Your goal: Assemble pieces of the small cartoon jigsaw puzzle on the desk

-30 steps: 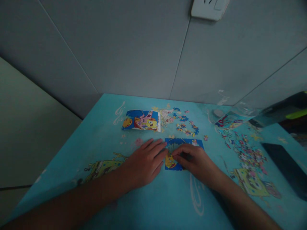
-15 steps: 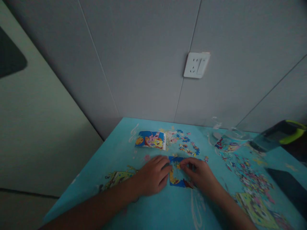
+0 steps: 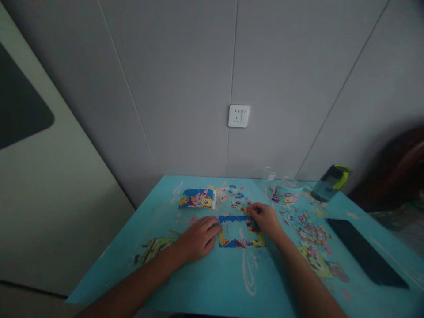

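Left hand (image 3: 199, 237), one: fingers loosely spread, tips at the left edge of the puzzle (image 3: 237, 244); light pressure there should stop your joined parts sliding.
Right hand (image 3: 265, 220), one: thumb and forefinger narrowed, beside the small group of pieces (image 3: 239, 194); whether you pinch one cannot be told. Best lift each by its edges, match colours, press straight down.
Puzzle, one: flat between your hands, a ring with counter (image 3: 205, 287) showing through its middle.
Loose pieces, two groups: the small one behind the puzzle, a large pile (image 3: 309, 229) to your right; too tiny to count.
Packet (image 3: 198, 198), one: behind your left hand.
Tub (image 3: 287, 195), one; bottle (image 3: 327, 186), one: far right.
Dark slab (image 3: 366, 251), one: right of the pile.
Wall socket (image 3: 239, 116), one.
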Available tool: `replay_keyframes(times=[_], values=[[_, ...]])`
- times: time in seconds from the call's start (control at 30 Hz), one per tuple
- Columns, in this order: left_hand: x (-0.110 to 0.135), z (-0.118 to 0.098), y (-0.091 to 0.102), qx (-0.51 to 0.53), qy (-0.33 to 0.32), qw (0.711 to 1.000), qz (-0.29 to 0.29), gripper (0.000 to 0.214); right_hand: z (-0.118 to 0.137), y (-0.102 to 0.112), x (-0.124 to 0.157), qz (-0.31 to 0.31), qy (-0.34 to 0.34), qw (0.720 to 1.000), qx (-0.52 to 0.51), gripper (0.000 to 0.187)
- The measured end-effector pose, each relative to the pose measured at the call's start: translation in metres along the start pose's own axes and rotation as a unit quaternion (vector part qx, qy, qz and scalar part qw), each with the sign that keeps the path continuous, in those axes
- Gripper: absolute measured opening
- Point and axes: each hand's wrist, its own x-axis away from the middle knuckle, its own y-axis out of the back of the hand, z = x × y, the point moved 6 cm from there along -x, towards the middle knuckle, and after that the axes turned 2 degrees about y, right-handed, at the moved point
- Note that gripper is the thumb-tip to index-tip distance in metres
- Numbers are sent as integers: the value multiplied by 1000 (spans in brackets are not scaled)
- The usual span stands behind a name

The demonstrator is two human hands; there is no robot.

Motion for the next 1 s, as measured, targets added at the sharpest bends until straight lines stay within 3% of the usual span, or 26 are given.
replay_keyframes(times=[0.27,1.0], values=[[3,8,-4,-8,-8,1000,7,47,-4,6,-6,-39,11,999,22,26],[2,0,2,1,-30,999,14,38,12,10,-3,-17,46,998,40,29]])
